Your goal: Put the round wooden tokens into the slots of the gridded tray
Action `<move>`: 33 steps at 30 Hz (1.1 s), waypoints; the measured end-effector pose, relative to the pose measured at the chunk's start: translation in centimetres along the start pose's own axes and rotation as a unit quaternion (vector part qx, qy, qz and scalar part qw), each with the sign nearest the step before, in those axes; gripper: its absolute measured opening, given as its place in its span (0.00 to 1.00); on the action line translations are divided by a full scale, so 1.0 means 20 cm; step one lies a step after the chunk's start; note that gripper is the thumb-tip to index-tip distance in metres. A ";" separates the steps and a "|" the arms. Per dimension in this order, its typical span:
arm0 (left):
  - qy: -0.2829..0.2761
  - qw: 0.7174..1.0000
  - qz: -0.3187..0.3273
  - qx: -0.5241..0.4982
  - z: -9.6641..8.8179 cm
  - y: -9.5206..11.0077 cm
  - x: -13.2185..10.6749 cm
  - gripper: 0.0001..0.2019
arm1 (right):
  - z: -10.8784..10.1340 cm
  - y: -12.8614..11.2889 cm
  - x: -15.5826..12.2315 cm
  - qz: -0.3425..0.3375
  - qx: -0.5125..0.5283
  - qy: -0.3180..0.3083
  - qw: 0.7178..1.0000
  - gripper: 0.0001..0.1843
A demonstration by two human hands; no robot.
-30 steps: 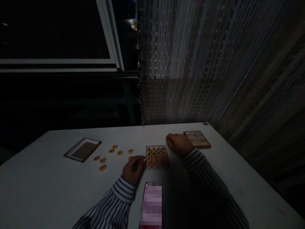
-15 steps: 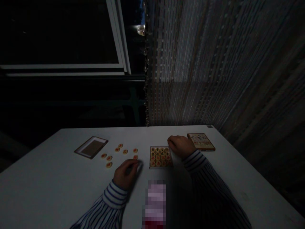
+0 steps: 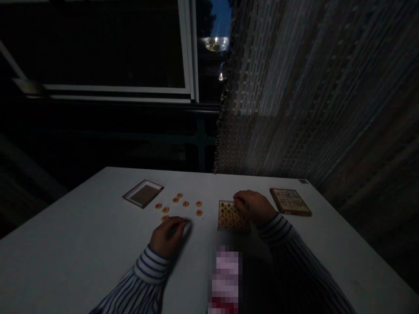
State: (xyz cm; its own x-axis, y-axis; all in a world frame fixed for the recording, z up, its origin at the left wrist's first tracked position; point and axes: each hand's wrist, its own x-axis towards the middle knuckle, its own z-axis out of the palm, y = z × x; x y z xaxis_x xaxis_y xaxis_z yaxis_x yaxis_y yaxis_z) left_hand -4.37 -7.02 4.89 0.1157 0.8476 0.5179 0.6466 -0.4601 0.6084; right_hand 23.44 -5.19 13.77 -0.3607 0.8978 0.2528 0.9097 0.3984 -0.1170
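My left hand [image 3: 166, 237] hovers low over the white table, thumb and forefinger pinched together. Whatever the pinch might contain is too dark to make out. Just beyond it lie several loose round Chinese chess pieces [image 3: 185, 203] with red characters. A square box [image 3: 218, 220] filled with rows of Chinese chess pieces, black-marked at the back and red-marked in front, sits at centre right. Over its back right part is my right hand [image 3: 255, 208], fingers curled together, hiding some pieces. Whether those fingers hold a piece is hidden.
A shallow open lid or tray [image 3: 160, 190] lies at the back left of the table [image 3: 108, 244]. To the right rests a flat printed box or booklet [image 3: 290, 202]. A bead-string curtain [image 3: 268, 109] hangs behind the table, beside a window frame [image 3: 188, 52].
The view has swung left, shifting the tabletop rightward in the picture. Relative to the box, my right hand has moved left over it. My left hand has moved left, away from the nearest right-hand piece.
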 end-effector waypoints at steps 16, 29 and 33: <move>0.113 0.983 -0.069 0.126 -0.04 -0.32 -0.01 0.13 | 0.10 -0.28 0.14 -0.091 -0.059 -0.077 0.991 0.14; 0.057 0.976 -0.095 0.190 0.01 -0.46 -0.05 0.14 | 0.28 -0.49 0.24 -0.170 -0.062 -0.088 0.979 0.13; 0.043 0.977 -0.085 0.193 0.00 -0.46 -0.05 0.13 | 0.37 -0.54 0.25 -0.179 -0.041 -0.074 0.980 0.12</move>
State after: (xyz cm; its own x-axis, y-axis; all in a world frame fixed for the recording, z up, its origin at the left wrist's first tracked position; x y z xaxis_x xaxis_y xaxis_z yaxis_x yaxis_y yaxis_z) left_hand -10.46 -3.63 -1.19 -0.0702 0.8702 0.4877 0.8892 -0.1670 0.4260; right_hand 10.28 -3.64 9.10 -0.6801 0.7232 0.1203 0.7308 0.6818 0.0326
